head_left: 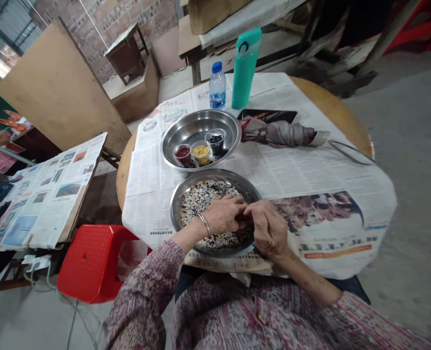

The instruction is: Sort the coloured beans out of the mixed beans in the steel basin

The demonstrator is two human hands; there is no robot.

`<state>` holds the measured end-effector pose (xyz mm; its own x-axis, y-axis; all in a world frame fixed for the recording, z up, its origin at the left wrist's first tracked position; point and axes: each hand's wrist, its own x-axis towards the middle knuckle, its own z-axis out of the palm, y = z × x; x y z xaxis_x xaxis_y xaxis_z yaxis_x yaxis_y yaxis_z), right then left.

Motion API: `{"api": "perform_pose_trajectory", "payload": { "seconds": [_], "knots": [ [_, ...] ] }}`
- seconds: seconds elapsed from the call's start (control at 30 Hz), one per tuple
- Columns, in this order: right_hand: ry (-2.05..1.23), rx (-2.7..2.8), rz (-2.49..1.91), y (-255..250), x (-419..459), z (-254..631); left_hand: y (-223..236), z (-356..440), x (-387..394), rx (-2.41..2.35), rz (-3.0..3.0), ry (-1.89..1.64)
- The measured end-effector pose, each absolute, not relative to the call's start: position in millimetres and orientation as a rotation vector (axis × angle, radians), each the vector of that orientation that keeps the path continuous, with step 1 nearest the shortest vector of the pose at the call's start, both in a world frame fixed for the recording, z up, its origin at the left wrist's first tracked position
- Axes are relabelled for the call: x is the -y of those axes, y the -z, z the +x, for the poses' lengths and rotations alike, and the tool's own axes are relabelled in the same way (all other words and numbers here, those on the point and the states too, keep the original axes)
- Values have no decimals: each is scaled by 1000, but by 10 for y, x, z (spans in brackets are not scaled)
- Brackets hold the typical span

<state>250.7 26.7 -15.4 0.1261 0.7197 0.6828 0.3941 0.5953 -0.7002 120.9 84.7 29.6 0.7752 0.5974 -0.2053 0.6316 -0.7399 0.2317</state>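
A steel basin [174, 206] in front of me holds a layer of mixed grains and beans [197, 200], white, black, yellow and dark red. My left hand [224, 214], with a silver bracelet at the wrist, is over the mix, its fingers bent and close together. At the basin's right side, my right hand [270, 228] has its fingers curled in a pinch that meets the left fingertips. Whatever lies between the fingers is hidden. Just behind, a second steel basin [173, 131] carries clear cups of red beans [183, 155], yellow beans [201, 154] and black beans [216, 142].
Newspaper [252, 170] covers the round table. Toward the back stand a water bottle [217, 87] and a teal bottle [245, 70], near a phone [268, 115] and a folded umbrella [284, 133]. A red stool [91, 260] and another newspaper-covered table [60, 184] are left; a person's hand shows there.
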Motion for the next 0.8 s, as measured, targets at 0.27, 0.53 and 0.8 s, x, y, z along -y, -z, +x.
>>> {"api": "perform_pose_trajectory", "payload": {
  "seconds": [0.27,0.53,0.8],
  "knots": [
    [-289,1524,-1026,194,-257,2520,-534,696,-519,-1099,2665,134],
    [-277,1527,-1035,216,-262,2518,-591,607,-289,-874,2752,227],
    [-254,1538,-1028,196,-263,2511,-466,837,-474,-843,2866,330]
  ]
}}
